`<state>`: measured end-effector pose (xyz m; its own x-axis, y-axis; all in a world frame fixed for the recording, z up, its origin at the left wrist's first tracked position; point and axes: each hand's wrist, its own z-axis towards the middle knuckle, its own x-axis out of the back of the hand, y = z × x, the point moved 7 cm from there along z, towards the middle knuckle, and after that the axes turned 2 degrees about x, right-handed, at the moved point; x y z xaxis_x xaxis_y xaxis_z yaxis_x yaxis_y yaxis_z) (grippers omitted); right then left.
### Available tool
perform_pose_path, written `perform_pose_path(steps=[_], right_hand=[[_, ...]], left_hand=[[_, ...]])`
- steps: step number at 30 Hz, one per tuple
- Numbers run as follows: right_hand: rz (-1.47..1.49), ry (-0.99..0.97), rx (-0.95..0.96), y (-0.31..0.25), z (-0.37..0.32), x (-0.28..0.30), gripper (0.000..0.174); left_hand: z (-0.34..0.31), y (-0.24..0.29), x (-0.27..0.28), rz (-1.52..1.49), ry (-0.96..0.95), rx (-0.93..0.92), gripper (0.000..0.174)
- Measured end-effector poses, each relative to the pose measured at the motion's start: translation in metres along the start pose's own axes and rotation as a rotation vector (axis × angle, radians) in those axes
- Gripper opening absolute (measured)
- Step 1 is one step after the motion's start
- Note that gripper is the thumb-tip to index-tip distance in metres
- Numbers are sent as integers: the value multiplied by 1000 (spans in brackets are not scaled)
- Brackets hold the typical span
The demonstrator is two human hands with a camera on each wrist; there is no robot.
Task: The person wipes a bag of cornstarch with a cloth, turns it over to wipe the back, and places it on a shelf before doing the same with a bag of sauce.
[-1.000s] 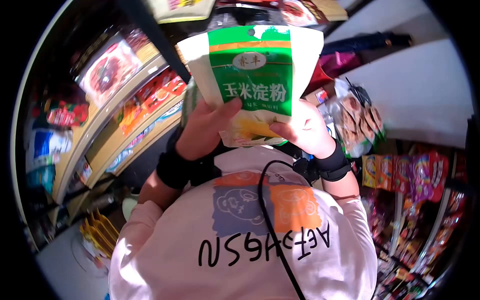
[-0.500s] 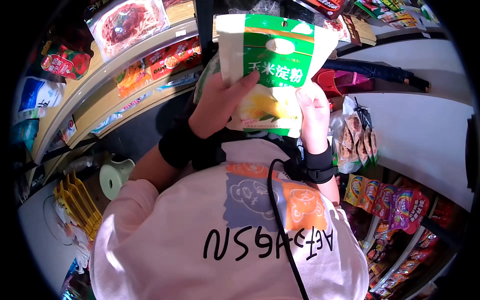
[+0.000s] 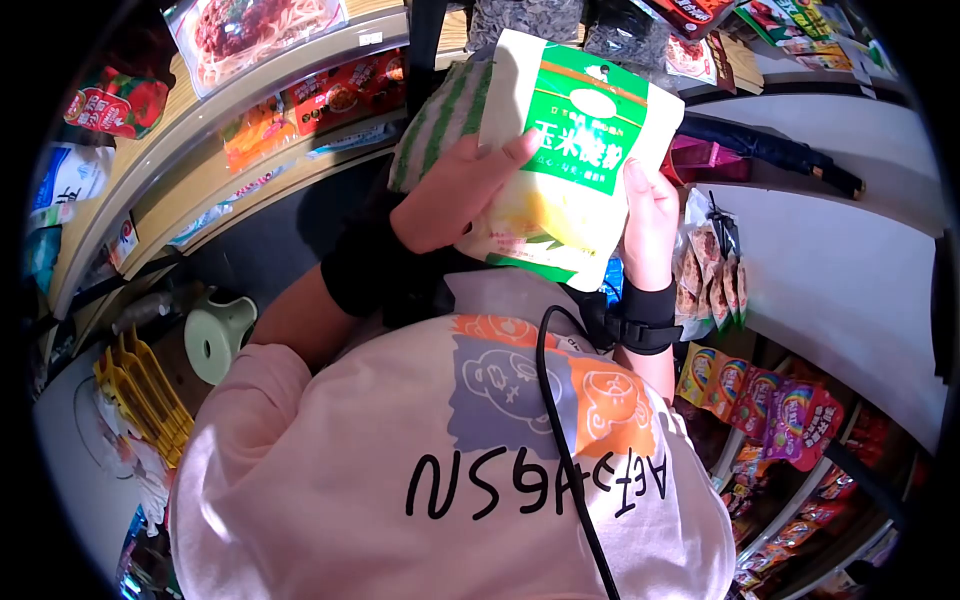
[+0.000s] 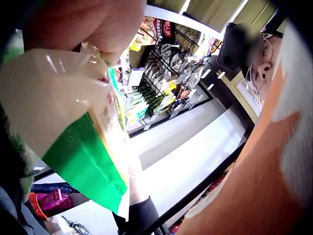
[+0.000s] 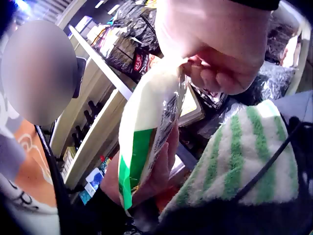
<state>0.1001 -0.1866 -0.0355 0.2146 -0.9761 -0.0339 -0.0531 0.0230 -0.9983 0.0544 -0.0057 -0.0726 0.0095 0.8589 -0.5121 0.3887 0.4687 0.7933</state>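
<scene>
1. Pouch point(image 3: 580, 165), white with a green panel, Chinese characters and a yellow picture low on its front, was held up in front of the person's chest, tilted, clear of any shelf.
2. Both hands had hold of it. The left hand point(image 3: 465, 190) gripped its left side, thumb laid across the front and fingers behind. The right hand point(image 3: 652, 210) pinched the opposite edge, its fingers curled in, as the right wrist view showed.
3. Black wristbands point(image 3: 370, 265) circled both wrists, and a cable point(image 3: 550, 400) ran down the pink shirt point(image 3: 300, 480).
4. A striped cloth point(image 3: 440, 130), green and white, showed just beside the left hand, partly behind the pouch.
5. To the right, a clear bag point(image 3: 708, 268) of brown pieces hung near the right wrist; below it were bright candy packs point(image 3: 760, 400).
6. To the left, curved shelves point(image 3: 215, 115) carried packaged goods. A pale green stool point(image 3: 238, 318) stood lower down, near yellow items point(image 3: 145, 395) too unclear to name.
</scene>
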Motion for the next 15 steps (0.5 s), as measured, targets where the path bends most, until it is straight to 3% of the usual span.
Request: perform_pose_path(steps=[3,4,7,11,14,15], right_hand=[[-658,119,230,-23,0,3,21],[-829,161,421,-42,-4,-9,19],[-773,184,462,-42,-2,-12,21],[-79,-62,26,-13,10,-11,30],[60,-138,-153,4,0,-21,32],[83,-130,-117,3,1,-22,32]], left_hand=[[1,-1,0,-17,31,-32,49],[1,1,-2,-54,42,-60,50],[3,0,1,33,8,-76,50],[2,5,0,-95,34,-82,48],[2,5,1,-66,-37,-56,45],[-2,14,-3,-60,-51,-86,44]])
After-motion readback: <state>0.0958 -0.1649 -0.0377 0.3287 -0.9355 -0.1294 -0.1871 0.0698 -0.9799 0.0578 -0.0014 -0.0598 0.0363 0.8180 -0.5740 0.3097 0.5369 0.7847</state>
